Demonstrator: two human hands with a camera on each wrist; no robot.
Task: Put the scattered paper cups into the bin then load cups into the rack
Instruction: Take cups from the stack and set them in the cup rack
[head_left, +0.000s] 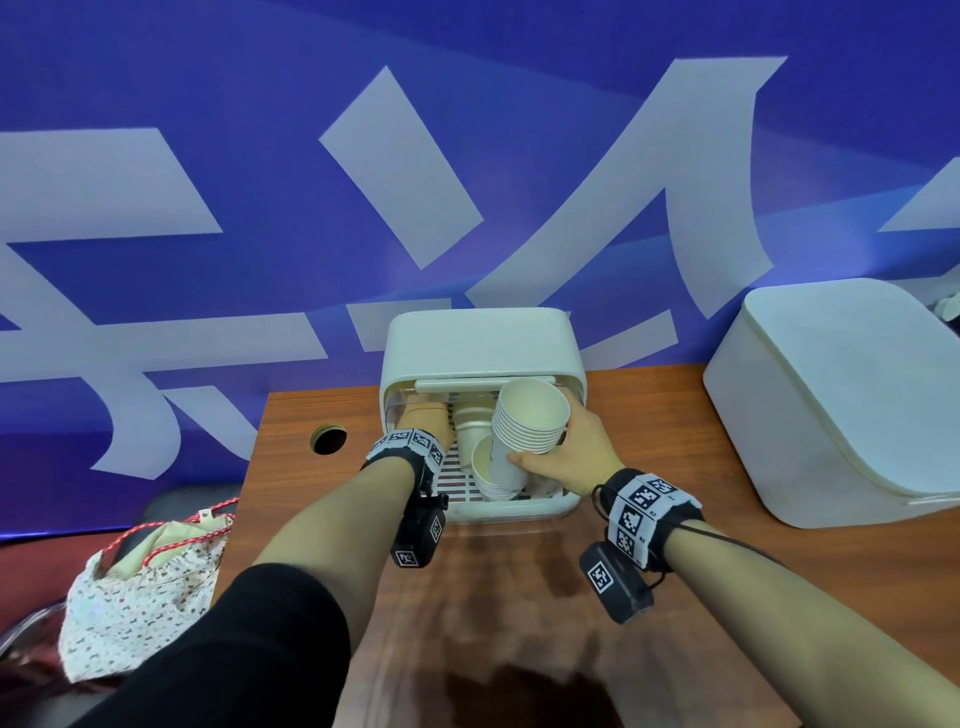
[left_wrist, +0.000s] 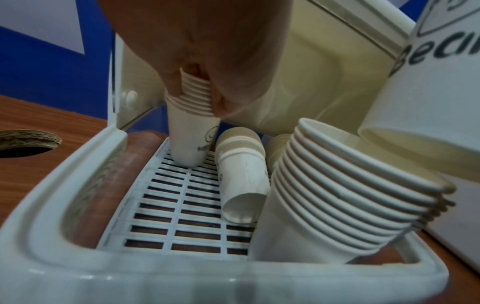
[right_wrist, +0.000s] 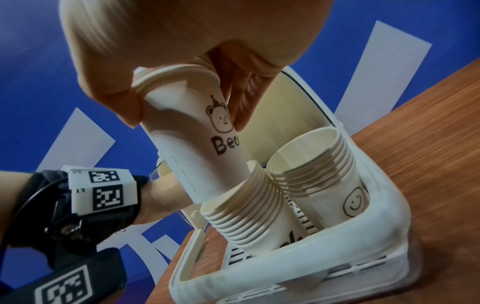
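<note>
A white rack (head_left: 480, 340) with its lid raised stands at the back of the wooden table. My left hand (head_left: 423, 415) reaches into its back left corner and grips a stack of paper cups (left_wrist: 191, 131) standing upright on the slatted floor (left_wrist: 168, 205). Beside it a second stack (left_wrist: 241, 176) lies on its side. A third stack (left_wrist: 337, 195) leans at the rack's front right. My right hand (right_wrist: 187, 115) holds a bear-printed stack (right_wrist: 205, 139) tilted above the rack, its base just over the leaning stack (right_wrist: 246, 218). A smiley-printed stack (right_wrist: 327, 181) stands next to that.
A large white lidded bin (head_left: 831, 405) sits on the table to the right of the rack. A round cable hole (head_left: 328, 439) is at the table's left edge. A floral drawstring bag (head_left: 140, 582) lies off the table's left side. A blue wall is close behind.
</note>
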